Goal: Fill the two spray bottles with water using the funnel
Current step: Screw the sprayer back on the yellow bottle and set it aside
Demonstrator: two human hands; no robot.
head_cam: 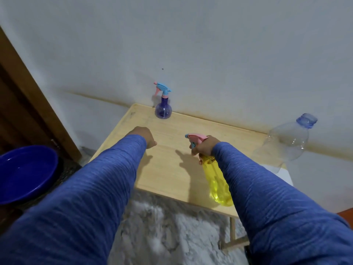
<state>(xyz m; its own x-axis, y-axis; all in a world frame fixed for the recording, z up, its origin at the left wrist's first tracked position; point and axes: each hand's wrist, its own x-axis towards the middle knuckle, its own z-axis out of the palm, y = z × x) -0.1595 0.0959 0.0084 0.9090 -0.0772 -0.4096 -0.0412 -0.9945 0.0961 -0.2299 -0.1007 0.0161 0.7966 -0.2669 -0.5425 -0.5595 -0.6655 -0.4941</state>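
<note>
**Yellow sprayer in my right hand, purple one by the wall**

My right hand [203,148] is wrapped around the neck of the yellow spray bottle [217,180], just under its pink trigger head [195,138]. My fingers curl round the neck and my forefinger sits by the small blue trigger. The bottle hangs tilted, its nozzle pointing away from me toward the left and its translucent yellow body slanting back toward my sleeve, over the near right part of the wooden table [172,169]. I cannot tell whether its base touches the tabletop.

My left hand [145,137] is out over the middle of the table with the fingers curled into a loose fist, gripping nothing. It is well apart from both sprayers.

The purple spray bottle [163,109] stands upright at the far edge of the table, close against the pale wall [191,44]. Its round body is see-through purple, with a pink collar and a blue head with a pink trigger screwed on top.

At the right end of the table a clear plastic bottle [286,144] with a blue-tinted open neck leans on a slant, its mouth up and to the right. Its lower end looks open; I cannot make out more.

Left of the table, lower down, sits a dark blue basin [47,175] with water in it, near a brown wooden door frame [28,92]. Under the table lies a shaggy grey-white rug [168,236].
</note>
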